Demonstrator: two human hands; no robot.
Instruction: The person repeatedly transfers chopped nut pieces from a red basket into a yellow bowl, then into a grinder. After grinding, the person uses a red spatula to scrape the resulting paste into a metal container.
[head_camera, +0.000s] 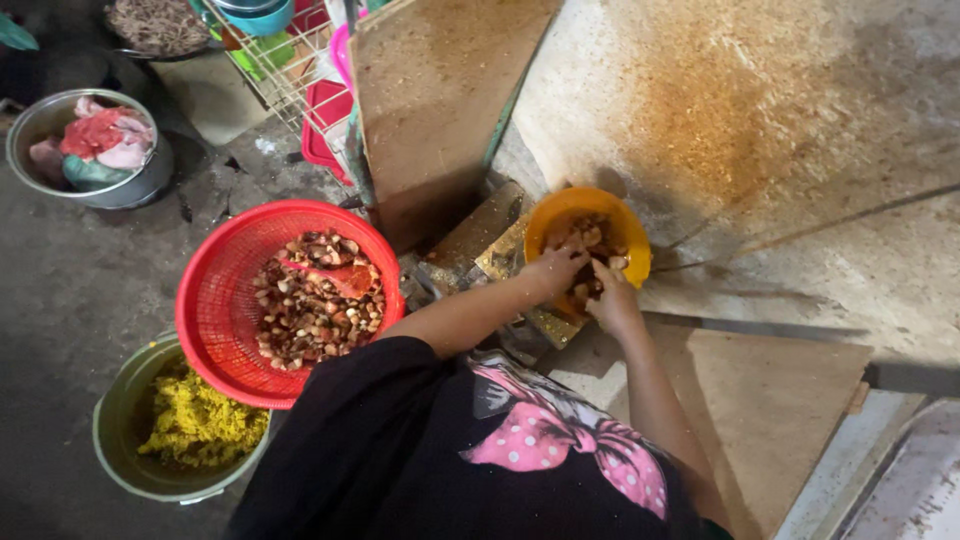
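An orange bowl (560, 205) sits on a small wet board (480, 232) on the ground and holds brown and pale chunks (592, 236). Both my hands are inside it. My left hand (553, 268) curls its fingers over a few chunks at the bowl's near left side. My right hand (612, 300) presses down into the chunks at the near edge, and its fingertips are hidden among them. The two hands almost touch.
A red mesh basket (215, 300) of similar chunks with a red scoop (345, 277) stands left, over a green pot (120, 420) of yellow shreds. A metal pot (135, 185) of pink meat, a wire rack (290, 70) and upright boards (430, 100) stand behind.
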